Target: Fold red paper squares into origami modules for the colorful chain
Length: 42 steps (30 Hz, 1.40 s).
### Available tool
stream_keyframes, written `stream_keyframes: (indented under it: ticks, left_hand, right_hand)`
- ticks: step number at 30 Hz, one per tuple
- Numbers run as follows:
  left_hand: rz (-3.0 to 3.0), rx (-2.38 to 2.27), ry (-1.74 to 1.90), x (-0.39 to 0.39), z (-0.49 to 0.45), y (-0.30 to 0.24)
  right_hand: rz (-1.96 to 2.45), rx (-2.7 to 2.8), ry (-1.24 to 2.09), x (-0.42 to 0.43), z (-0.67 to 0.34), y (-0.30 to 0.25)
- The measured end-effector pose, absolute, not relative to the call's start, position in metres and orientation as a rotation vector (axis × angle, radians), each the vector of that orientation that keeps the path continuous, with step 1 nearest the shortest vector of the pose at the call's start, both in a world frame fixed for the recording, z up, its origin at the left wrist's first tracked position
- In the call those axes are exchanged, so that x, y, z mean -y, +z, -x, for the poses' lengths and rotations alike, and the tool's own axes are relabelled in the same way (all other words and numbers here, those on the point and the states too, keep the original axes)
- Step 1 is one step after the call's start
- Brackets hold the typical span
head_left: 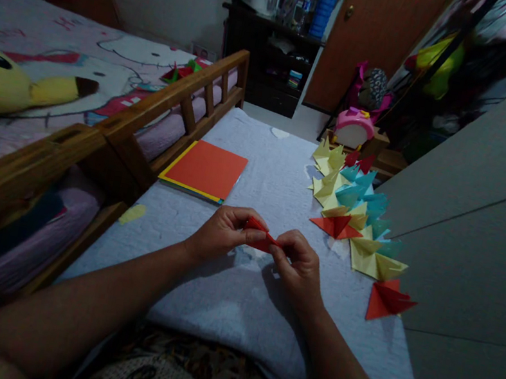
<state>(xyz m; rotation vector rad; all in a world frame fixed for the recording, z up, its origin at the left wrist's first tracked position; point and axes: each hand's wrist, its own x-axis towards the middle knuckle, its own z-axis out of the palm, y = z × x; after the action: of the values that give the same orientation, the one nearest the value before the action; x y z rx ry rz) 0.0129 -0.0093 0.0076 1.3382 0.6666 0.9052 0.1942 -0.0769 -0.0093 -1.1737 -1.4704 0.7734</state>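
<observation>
A small folded red paper piece (260, 235) is pinched between both my hands, just above a pale quilted mat (233, 303). My left hand (222, 231) grips its left end with curled fingers. My right hand (297, 264) pinches its right end. To the right lies a row of several folded paper pieces (356, 214) in yellow, teal and red, the nearest a red one (387, 300). A stack of square paper sheets (205, 170), red on top, lies ahead and to the left.
A wooden bed frame (111, 132) borders the mat's left side, with a yellow plush toy (2, 83) on the bed. A grey wall panel (490, 257) rises along the right. A dark shelf (266, 61), a door and a pink toy (355, 126) stand beyond.
</observation>
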Motion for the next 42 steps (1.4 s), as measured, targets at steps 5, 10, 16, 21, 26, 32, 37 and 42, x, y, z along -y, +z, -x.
stream_keyframes:
  ticks: [5,10,16,21,26,32,37,42]
  left_hand:
    - [-1.399,-0.695,0.901,0.01,-0.011,0.008]
    - [-1.44,-0.721,0.88,0.012,-0.013,0.01]
    - [-1.499,-0.763,0.964,0.011,-0.011,0.014]
    - [-1.515,-0.758,0.968,0.011,-0.013,0.014]
    - [-1.581,-0.731,0.917,0.012,-0.018,0.009]
    - [-1.499,-0.762,0.942,0.013,-0.017,0.011]
    - [-1.301,-0.804,1.007,0.012,-0.016,0.016]
    - [-1.16,-0.815,1.101,0.008,-0.016,0.013]
  right_hand:
    - [1.19,1.507,0.772,0.077,-0.193,-0.006]
    - [1.149,1.596,0.67,0.075,-0.192,-0.003]
    - [1.162,1.599,0.711,0.076,-0.193,-0.002]
    - [1.193,1.577,0.751,0.076,-0.192,-0.001]
    - [1.196,1.577,0.737,0.073,-0.19,-0.001]
    - [1.184,1.579,0.775,0.074,-0.192,0.0]
    - [1.225,1.503,0.842,0.076,-0.197,0.002]
    - [1.256,1.35,0.95,0.076,-0.201,0.0]
